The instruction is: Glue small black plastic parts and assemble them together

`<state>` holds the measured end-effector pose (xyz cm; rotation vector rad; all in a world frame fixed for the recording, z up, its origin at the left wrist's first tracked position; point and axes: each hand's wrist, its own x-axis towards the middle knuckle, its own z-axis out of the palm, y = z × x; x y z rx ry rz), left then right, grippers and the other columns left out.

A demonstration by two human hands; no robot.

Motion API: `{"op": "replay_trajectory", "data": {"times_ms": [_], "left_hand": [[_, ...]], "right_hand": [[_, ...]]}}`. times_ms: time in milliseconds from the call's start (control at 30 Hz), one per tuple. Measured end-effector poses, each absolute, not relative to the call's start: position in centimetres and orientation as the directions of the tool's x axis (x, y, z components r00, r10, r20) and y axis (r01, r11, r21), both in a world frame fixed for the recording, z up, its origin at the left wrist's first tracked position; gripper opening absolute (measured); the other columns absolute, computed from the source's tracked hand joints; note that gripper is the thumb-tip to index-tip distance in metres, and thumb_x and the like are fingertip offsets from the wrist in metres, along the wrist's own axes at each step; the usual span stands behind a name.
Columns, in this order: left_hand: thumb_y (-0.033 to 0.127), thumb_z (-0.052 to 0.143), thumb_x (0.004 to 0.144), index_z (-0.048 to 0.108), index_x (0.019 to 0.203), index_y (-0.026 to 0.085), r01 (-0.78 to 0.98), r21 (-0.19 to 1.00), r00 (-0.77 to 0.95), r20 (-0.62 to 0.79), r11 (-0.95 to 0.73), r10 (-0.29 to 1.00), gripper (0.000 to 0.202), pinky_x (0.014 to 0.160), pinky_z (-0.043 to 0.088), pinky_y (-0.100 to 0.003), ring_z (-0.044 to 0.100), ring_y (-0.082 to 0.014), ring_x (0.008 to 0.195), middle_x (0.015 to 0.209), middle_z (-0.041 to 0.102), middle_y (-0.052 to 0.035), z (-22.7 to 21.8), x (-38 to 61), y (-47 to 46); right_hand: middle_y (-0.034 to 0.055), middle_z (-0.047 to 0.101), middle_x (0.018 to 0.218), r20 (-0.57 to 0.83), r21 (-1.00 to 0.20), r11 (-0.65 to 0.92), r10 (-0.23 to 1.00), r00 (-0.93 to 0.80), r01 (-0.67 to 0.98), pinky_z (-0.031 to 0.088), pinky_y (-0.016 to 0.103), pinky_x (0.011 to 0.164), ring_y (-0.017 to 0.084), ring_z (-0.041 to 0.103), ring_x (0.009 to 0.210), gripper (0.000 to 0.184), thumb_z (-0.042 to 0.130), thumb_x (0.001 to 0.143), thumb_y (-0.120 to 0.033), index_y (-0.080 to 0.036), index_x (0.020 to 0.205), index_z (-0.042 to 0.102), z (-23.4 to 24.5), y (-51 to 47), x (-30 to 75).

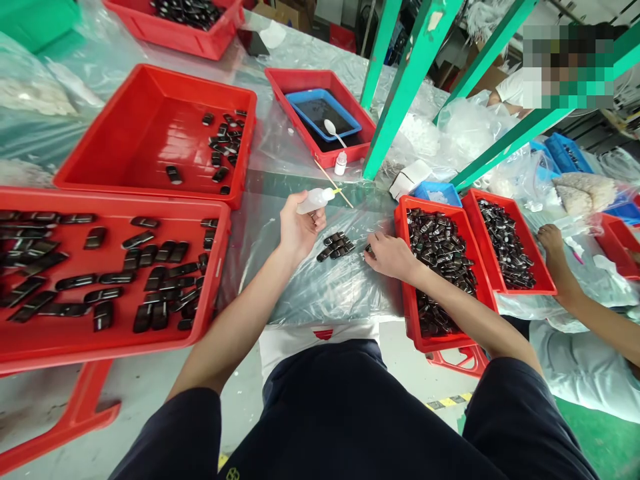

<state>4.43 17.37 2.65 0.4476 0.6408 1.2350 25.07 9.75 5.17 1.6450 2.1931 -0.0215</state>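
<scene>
My left hand [299, 228] is wrapped around a translucent squeeze bottle [315, 200] with a yellow nozzle tip, tilted to the right above the plastic-covered table. My right hand [389, 255] rests low at the table, its fingers closed around a small dark part [369, 251] that is mostly hidden. Between both hands lies a small cluster of glossy black parts [336, 246], set side by side. Just right of my right hand stands a red bin [403, 230] heaped with similar black parts. A thin wooden stick [333, 181] lies beyond the bottle.
On the left are two red trays [220, 267] [150, 87] with black parts. At the back, another red tray [280, 83] holds a blue tray [295, 100] and a white spoon [330, 127]. Green posts [405, 87] rise behind. A co-worker's hand [551, 237] is at the right.
</scene>
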Motion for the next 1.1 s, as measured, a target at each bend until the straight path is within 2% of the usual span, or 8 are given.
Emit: {"op": "replay_trajectory", "data": {"times_ms": [167,500,567,633,733,800,933,1100], "left_hand": [[0.049,0.069,0.09,0.067,0.081,0.019,-0.727,0.628,0.189,-0.203,0.277,0.961,0.031,0.043,0.035,-0.024,0.043,-0.009,0.045,0.059,0.048,0.0022,2.9,4.4,17.3],[0.048,0.068,0.087,0.067,0.081,0.02,-0.716,0.644,0.185,-0.197,0.269,0.963,0.029,0.043,0.033,-0.025,0.04,-0.0098,0.047,0.059,0.048,0.0019,2.8,4.4,17.3],[0.048,0.069,0.087,0.066,0.08,0.02,-0.714,0.645,0.183,-0.203,0.272,0.962,0.029,0.043,0.033,-0.026,0.04,-0.0098,0.047,0.059,0.048,0.0021,2.9,4.3,17.4],[0.048,0.069,0.086,0.066,0.081,0.019,-0.716,0.642,0.183,-0.207,0.274,0.961,0.03,0.044,0.032,-0.026,0.041,-0.0097,0.046,0.059,0.048,0.0022,2.9,4.3,17.3],[0.047,0.069,0.086,0.067,0.082,0.018,-0.717,0.639,0.186,-0.209,0.278,0.96,0.029,0.043,0.032,-0.025,0.041,-0.0092,0.046,0.058,0.049,0.0021,2.9,4.5,17.2],[0.046,0.069,0.083,0.067,0.082,0.017,-0.708,0.644,0.2,-0.209,0.289,0.957,0.028,0.043,0.032,-0.024,0.041,-0.0087,0.046,0.058,0.05,0.0022,2.7,4.8,16.9],[0.046,0.075,0.073,0.068,0.084,0.016,-0.623,0.724,0.232,-0.19,0.296,0.954,0.032,0.044,0.03,-0.022,0.042,-0.0086,0.047,0.057,0.053,0.0023,2.1,5.7,16.0],[0.046,0.081,0.064,0.064,0.08,0.019,-0.504,0.83,0.234,-0.137,0.241,0.963,0.036,0.045,0.028,-0.023,0.047,-0.0097,0.049,0.061,0.06,0.0008,2.0,6.5,15.1]], "right_hand": [[0.0188,0.078,0.117,-0.272,0.207,0.25,0.943,-0.19,0.946,0.05,0.035,0.072,0.033,0.078,0.103,0.036,0.046,0.109,-0.036,-0.012,0.128,0.064,4.5,10.5,25.4],[0.0186,0.075,0.122,-0.257,0.139,0.21,0.951,-0.17,0.968,0.049,0.034,0.074,0.033,0.077,0.105,0.031,0.059,0.105,-0.034,-0.012,0.126,0.063,4.8,11.0,25.9],[0.0164,0.074,0.12,-0.214,0.01,0.188,0.96,-0.181,0.982,0.048,0.034,0.075,0.03,0.075,0.102,0.031,0.065,0.101,-0.035,-0.013,0.122,0.062,5.4,10.8,26.4],[0.0088,0.073,0.106,-0.177,-0.23,0.181,0.959,-0.224,0.956,0.047,0.032,0.074,0.024,0.07,0.089,0.028,0.067,0.099,-0.038,-0.017,0.116,0.06,6.1,10.3,27.2],[-0.0047,0.055,0.076,-0.162,-0.654,0.129,0.938,-0.305,0.745,0.042,0.028,0.065,0.014,0.052,0.066,0.02,0.057,0.102,-0.041,-0.022,0.109,0.055,6.8,9.2,28.7],[-0.008,0.042,0.071,-0.19,-0.838,0.019,0.927,-0.325,0.545,0.036,0.025,0.057,0.012,0.04,0.059,0.021,0.051,0.105,-0.044,-0.023,0.108,0.053,6.9,8.6,29.5],[-0.0061,0.049,0.08,-0.235,-0.961,-0.173,0.923,-0.304,0.216,0.025,0.021,0.047,0.008,0.039,0.057,0.037,0.064,0.1,-0.058,-0.024,0.112,0.054,6.0,8.0,29.7],[-0.001,0.065,0.089,-0.133,-0.991,-0.132,0.957,-0.257,0.018,0.03,0.02,0.044,0.009,0.052,0.059,0.051,0.075,0.093,-0.065,-0.024,0.115,0.055,4.7,8.2,29.1]]}}
